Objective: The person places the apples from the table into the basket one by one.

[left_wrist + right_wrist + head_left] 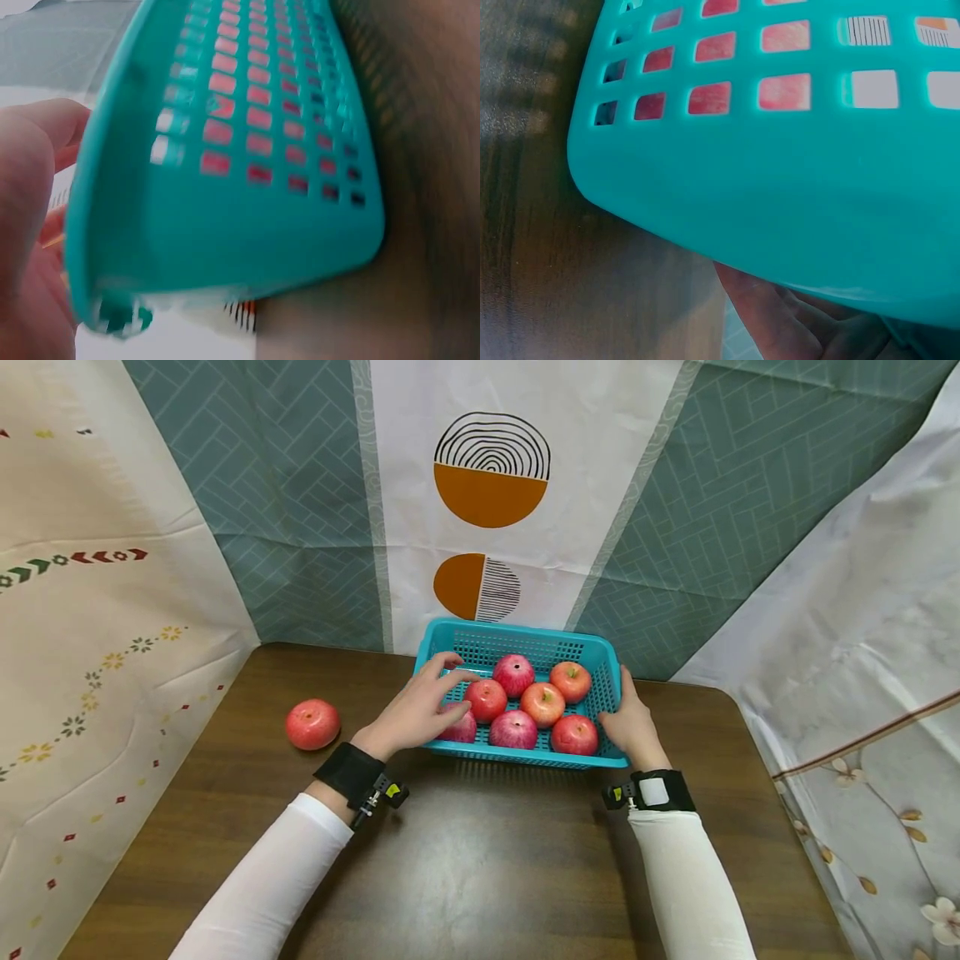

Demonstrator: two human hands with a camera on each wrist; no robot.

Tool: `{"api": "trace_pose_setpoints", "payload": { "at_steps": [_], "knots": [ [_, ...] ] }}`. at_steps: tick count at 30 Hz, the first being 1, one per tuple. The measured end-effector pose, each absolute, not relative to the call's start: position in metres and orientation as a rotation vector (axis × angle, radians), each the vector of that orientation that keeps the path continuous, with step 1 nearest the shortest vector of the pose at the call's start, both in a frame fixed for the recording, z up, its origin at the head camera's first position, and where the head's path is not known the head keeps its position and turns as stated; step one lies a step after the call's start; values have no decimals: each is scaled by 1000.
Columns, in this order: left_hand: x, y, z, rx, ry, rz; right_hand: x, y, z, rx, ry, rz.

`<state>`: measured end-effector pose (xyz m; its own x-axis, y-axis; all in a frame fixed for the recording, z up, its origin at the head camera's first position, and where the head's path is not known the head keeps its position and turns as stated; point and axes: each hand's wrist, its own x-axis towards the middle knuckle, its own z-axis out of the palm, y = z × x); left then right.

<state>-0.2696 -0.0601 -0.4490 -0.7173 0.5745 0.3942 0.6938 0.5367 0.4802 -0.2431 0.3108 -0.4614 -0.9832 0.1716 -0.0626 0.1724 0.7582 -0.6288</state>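
A turquoise plastic basket (517, 630) with slotted walls lies near the back of the table, holding several red and pink apples (513, 729). My right hand (636, 722) grips its right end, thumb over the rim and fingers along the outside. In the right wrist view, part of that hand (795, 322) shows past the basket wall (727, 180). Over the basket's left end hangs my left hand (412, 706), its fingers spread and slightly bent above the apples. The left wrist view shows this hand (34, 217) blurred beyond the rim; nothing appears held in it.
One red apple (312, 724) sits alone on the brown wooden table (480, 852), left of the basket. Patterned cloth (645, 560) hangs directly behind the table, and lighter cloths (112, 710) flank both sides.
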Motion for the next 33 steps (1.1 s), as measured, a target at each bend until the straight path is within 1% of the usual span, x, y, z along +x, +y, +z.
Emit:
{"api": "trace_pose_setpoints", "payload": {
  "at_steps": [3,8,13,18,26,33],
  "knots": [
    [-269,-78,-446,-1035,-2544,-914,-242,312,-461,286,2943,-1055],
    [-263,-122,-445,-912,-2518,-914,-242,310,-463,294,2938,-1058],
    [-255,-164,-448,-786,-2523,-934,-243,312,-463,295,2945,-1051],
    [-247,-195,-458,-680,-2588,-928,-245,313,-464,286,2948,-1042],
    [-242,-223,-478,-573,-2736,-859,-245,313,-464,291,2937,-1047],
    [-239,-232,-488,-532,-2807,-847,-244,312,-463,289,2942,-1051]
  ]
}}
